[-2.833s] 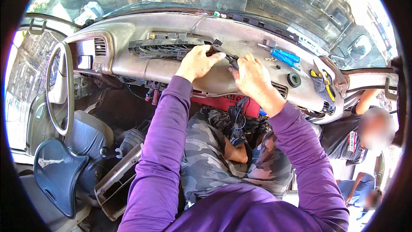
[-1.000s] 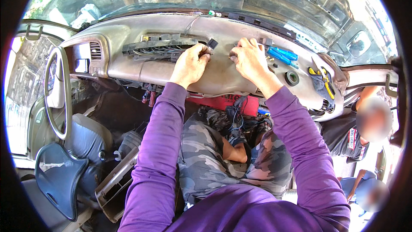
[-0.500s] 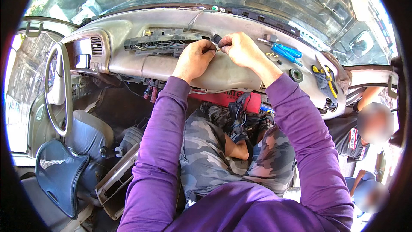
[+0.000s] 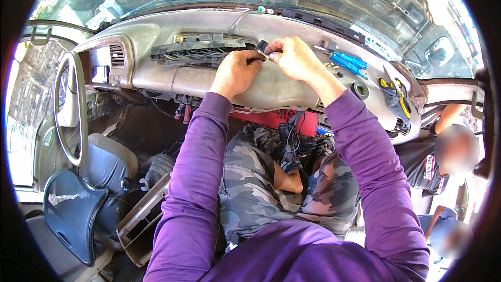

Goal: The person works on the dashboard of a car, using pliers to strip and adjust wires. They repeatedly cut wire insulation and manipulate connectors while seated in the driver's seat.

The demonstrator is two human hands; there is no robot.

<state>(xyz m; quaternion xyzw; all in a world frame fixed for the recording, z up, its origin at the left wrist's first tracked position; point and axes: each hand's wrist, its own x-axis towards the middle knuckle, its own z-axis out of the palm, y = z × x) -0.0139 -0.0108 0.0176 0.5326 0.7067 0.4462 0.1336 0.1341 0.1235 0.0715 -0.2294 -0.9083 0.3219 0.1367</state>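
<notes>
Below both hands [image 4: 239,74] [image 4: 293,58], red lettered object [image 4: 308,123]

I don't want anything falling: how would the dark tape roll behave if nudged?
The dark tape roll lies flat, so it would probably slide rather than roll. Its round outline suggests it might roll if stood on edge.

The dashboard [image 4: 193,81] was a worn beige, and on it lay blue-handled tools [image 4: 348,61], a dark greenish-black roll of tape [image 4: 359,91] and pliers [image 4: 402,104] with yellow and black handles. At the dashboard's top, a black housing [image 4: 209,46] showed grey wires [image 4: 204,55], and over the dashboard a small block [image 4: 262,46] was black too. Below the dashboard were a red panel [image 4: 310,124], trousers [image 4: 250,177] in grey, black and pinkish-brown camouflage, and plain purple sleeves [image 4: 195,146].
</notes>
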